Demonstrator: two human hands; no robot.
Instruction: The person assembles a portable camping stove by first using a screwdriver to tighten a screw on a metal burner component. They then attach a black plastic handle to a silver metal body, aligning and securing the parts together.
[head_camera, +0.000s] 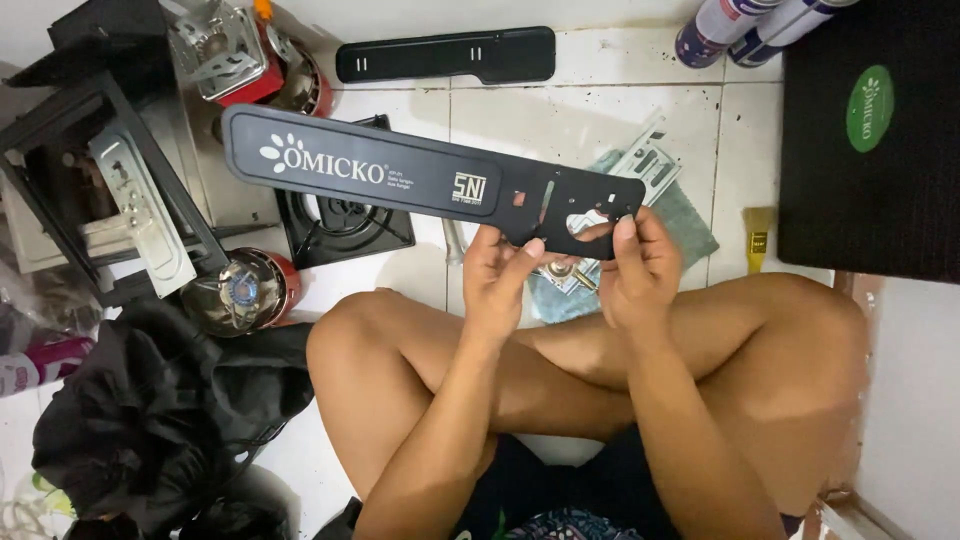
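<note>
I sit cross-legged on a white tiled floor. Both hands hold up a long dark panel (400, 172) with white lettering and several cut-outs at its right end. My left hand (500, 275) grips the panel's lower edge near the cut-outs, thumb on the front. My right hand (632, 270) holds the right end, its thumb pressed beside a round opening. Below the hands, a small metal part (570, 272) lies on a grey-green cloth (690, 222).
A second black panel (447, 55) lies at the back. A stove frame (90, 190), burner grate (340, 225), two red gas canisters (245, 290), spray cans (750, 25), a large black case (870, 140), a brush (758, 238) and a black bag (150, 410) surround me.
</note>
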